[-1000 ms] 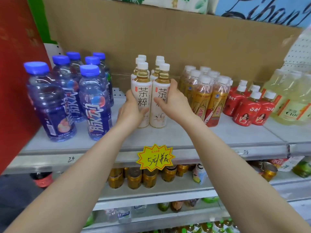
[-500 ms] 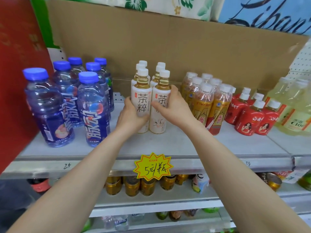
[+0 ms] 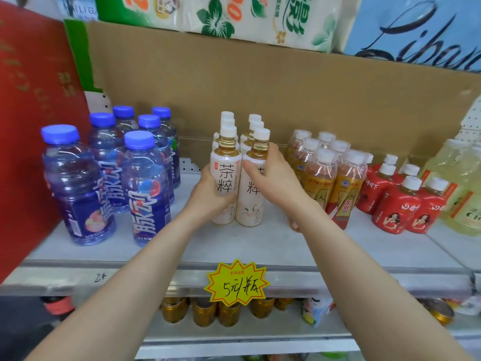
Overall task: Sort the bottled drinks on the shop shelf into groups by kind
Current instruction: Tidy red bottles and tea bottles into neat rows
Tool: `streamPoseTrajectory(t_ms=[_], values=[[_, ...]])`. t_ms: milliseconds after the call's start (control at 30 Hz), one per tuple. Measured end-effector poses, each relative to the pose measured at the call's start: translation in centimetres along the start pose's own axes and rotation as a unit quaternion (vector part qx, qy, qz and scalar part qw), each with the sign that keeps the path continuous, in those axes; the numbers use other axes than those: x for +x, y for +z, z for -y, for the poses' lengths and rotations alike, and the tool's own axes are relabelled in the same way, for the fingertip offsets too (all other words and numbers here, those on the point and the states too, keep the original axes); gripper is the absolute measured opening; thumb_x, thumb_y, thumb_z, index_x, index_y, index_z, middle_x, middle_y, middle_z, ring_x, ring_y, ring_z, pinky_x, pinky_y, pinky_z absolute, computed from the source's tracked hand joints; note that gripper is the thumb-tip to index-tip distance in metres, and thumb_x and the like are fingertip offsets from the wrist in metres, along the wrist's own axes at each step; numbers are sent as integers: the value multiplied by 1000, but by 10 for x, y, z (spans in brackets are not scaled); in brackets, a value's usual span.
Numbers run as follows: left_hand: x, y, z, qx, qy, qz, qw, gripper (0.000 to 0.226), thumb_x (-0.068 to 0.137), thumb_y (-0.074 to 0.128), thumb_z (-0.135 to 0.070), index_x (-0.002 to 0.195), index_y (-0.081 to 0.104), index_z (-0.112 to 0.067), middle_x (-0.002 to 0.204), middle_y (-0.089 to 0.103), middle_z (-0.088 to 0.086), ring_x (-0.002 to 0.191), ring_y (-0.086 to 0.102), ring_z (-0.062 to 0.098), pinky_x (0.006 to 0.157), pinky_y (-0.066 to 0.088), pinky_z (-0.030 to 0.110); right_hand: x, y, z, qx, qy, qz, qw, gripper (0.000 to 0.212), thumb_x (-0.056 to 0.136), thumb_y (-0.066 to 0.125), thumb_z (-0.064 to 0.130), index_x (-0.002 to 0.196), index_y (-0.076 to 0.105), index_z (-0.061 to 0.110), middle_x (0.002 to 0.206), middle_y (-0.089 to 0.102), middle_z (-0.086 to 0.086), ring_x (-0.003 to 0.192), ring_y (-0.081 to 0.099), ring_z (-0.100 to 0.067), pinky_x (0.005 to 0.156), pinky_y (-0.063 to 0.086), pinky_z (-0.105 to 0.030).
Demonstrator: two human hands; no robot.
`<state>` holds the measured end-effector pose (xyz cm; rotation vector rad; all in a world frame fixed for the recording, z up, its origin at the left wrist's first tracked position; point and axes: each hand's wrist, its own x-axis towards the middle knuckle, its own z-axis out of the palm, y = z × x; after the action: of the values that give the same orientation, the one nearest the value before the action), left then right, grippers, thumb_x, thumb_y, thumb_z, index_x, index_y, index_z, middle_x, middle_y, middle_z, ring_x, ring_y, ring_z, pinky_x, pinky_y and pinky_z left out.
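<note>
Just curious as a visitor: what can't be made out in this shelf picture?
Head view:
- Rear tea bottles: behind the front pair, only caps show.
- Right front tea bottle label: partly under the right hand.
- Yellow bottles: blurred, cut by right edge.
- Gold cans: tops behind the shelf lip.

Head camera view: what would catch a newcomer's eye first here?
On the shelf, the left hand holds the left tea bottle and the right hand holds the right tea bottle, side by side at the front of their rows. Blue bottles crowd the shelf's left end. A yellow price tag hangs on the shelf edge below the hands.
</note>
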<state>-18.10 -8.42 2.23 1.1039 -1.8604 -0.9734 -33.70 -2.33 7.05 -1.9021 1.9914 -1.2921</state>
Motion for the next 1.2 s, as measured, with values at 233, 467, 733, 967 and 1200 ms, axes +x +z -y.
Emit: streamPoseTrajectory(t_ms=[233, 467, 733, 967, 1200], values=[[6, 7, 6, -7, 27, 2, 1000, 82, 80, 77, -21, 146, 28, -18, 139, 46, 2, 130, 47, 19, 95, 46, 34, 7, -3, -7, -42, 1, 15, 999, 61, 98, 51, 49, 149, 33, 21, 145, 43, -4, 128, 49, -21, 98, 43, -34], [7, 12, 5, -4, 19, -10, 1000, 85, 79, 79, -25, 147, 28, -19, 143, 44, 2, 132, 46, 20, 100, 47, 38, 9, -2, -15, -58, 1, 7, 998, 60, 96, 50, 54, 144, 39, 20, 138, 48, -4, 122, 51, -19, 90, 42, -31], [-78, -16, -21, 219, 212, -149, 941, 73, 86, 70, -13, 149, 33, -16, 150, 39, 4, 136, 39, 20, 110, 39, 33, -38, 23, 7, -206, -108, -214, 949, 60, 96, 55, 22, 147, 36, -3, 144, 42, -25, 137, 37, -41, 117, 29, -47], [-123, -114, 33, 173, 224, -377, 882, 70, 81, 67, -4, 144, 36, 3, 148, 35, 21, 140, 32, 34, 119, 23, 40, -82, 80, 96, -57, -110, -60, 990, 69, 97, 61, 33, 153, 30, 6, 150, 41, -13, 137, 39, -26, 112, 34, -36], [-88, -178, 75, 124, 41, -260, 957, 91, 87, 70, -15, 155, 11, -1, 157, 32, 17, 142, 35, 31, 115, 28, 33, -56, 124, 136, -8, -39, 1, 999, 93, 84, 76, 45, 154, 25, 15, 145, 48, -7, 126, 53, -25, 97, 44, -36]])
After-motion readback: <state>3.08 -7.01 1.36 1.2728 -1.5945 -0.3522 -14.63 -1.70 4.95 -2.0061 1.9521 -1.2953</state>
